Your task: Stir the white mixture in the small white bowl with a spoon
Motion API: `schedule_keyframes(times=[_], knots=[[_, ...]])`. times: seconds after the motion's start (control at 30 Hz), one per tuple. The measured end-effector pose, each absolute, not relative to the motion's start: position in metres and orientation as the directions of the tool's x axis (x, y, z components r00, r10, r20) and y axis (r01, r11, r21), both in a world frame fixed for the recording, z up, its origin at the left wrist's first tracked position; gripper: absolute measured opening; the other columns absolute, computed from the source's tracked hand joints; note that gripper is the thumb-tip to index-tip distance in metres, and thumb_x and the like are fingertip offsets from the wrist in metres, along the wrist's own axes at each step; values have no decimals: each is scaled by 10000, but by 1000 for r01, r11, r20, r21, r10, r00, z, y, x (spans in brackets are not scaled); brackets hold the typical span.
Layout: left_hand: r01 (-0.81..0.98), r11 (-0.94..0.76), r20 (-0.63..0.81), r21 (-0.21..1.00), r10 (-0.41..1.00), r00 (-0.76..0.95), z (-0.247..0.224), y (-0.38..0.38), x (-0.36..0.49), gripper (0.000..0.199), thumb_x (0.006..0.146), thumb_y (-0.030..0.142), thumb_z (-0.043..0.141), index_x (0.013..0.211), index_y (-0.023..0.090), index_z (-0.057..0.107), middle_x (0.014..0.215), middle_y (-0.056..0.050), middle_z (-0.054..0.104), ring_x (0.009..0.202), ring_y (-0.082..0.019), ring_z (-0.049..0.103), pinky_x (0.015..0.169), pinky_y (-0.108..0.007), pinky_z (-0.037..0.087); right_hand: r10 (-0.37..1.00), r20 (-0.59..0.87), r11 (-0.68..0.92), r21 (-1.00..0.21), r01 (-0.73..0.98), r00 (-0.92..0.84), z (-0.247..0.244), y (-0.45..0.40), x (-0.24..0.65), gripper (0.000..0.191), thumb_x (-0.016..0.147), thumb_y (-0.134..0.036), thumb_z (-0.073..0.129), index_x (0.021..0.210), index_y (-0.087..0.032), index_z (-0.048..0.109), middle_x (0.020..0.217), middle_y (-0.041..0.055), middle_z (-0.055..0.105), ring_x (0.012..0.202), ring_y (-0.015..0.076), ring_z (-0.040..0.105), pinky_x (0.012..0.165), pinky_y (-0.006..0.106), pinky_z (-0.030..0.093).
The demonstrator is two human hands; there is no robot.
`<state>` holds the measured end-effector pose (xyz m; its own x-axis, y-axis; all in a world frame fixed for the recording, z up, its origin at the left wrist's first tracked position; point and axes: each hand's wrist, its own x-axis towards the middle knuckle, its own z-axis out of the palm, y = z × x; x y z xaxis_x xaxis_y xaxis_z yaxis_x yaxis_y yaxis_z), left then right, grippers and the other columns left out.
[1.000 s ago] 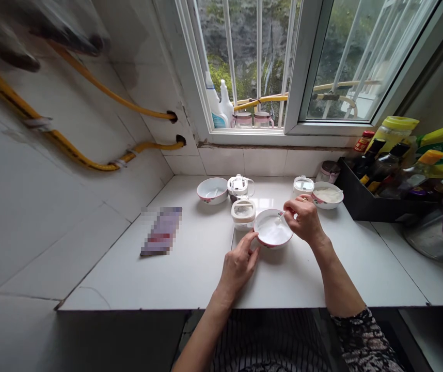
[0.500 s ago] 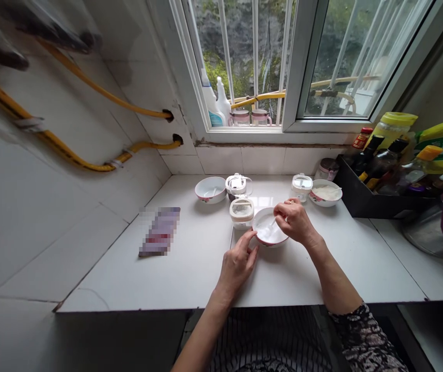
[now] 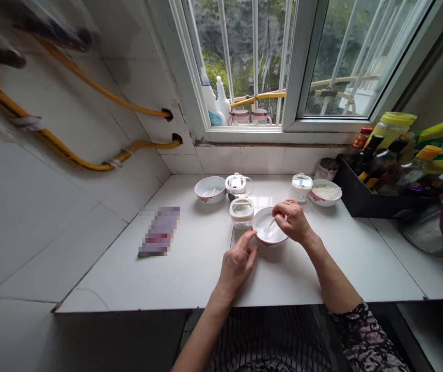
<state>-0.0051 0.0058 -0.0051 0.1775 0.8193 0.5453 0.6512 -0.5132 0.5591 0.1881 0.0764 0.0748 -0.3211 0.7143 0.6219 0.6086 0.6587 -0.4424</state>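
A white bowl with a red rim (image 3: 265, 218) stands near the middle of the white counter, with white contents in it. My right hand (image 3: 291, 221) is closed on a small white spoon (image 3: 271, 225), whose tip is inside the bowl. My left hand (image 3: 239, 261) rests on the counter and grips the bowl's left rim between thumb and fingers. Touching or nearly touching the bowl on its left is a lidded jar (image 3: 241, 214). Behind that jar is another white-lidded jar (image 3: 236, 185).
At the back left stands a bowl (image 3: 210, 190) with a spoon. A lidded jar (image 3: 301, 187) and a bowl of white food (image 3: 325, 192) are back right, beside a black box of bottles (image 3: 380, 200). A blurred purple packet (image 3: 161, 231) lies left; a metal pot (image 3: 426, 232) is far right.
The spoon in my right hand has shifted slightly left inside the bowl, and my right hand has moved a little with it. My left hand keeps its place on the rim.
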Motion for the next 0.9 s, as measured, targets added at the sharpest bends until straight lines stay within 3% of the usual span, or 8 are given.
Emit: schedule_keyframes(times=[0.2, 0.33, 0.43, 0.77, 0.9], knots=[[664, -507, 546, 549, 819, 175, -6, 6, -6, 417, 895, 121, 567, 1291, 242, 519, 1123, -63, 726, 663, -135, 699, 673, -252, 567, 823, 526, 542, -615, 573, -215, 73, 79, 187, 164, 706, -168, 445, 595, -219, 555, 566, -10, 605, 586, 149, 538, 794, 319, 422], [654, -519, 553, 550, 814, 180, -7, 7, -5, 414, 895, 116, 568, 1288, 240, 517, 1136, -64, 723, 656, -126, 695, 681, -247, 566, 918, 387, 380, -794, 475, -87, 75, 81, 191, 156, 668, -206, 452, 580, -217, 581, 488, -24, 544, 508, 137, 489, 587, 268, 392], [657, -517, 555, 549, 813, 176, -7, 7, -4, 425, 888, 109, 571, 1289, 237, 515, 1146, -67, 720, 660, -125, 694, 678, -243, 564, 955, 294, 282, -889, 362, -22, 76, 83, 194, 159, 635, -238, 454, 580, -210, 600, 452, -31, 524, 469, 128, 463, 520, 255, 360], [670, -508, 542, 541, 820, 183, -2, 6, -4, 406, 888, 108, 557, 1273, 233, 519, 1128, -62, 725, 632, -119, 683, 646, -239, 553, 986, 136, 128, -988, 82, 102, 73, 93, 198, 132, 580, -253, 496, 564, -200, 616, 435, -25, 545, 460, 132, 490, 542, 282, 444], [654, -509, 537, 560, 824, 182, -1, 5, -3, 390, 895, 112, 548, 1266, 231, 519, 1122, -58, 725, 627, -113, 678, 644, -236, 550, 973, 179, 176, -984, 34, 145, 72, 94, 195, 106, 626, -255, 529, 637, -199, 619, 488, -16, 600, 509, 146, 559, 603, 302, 497]])
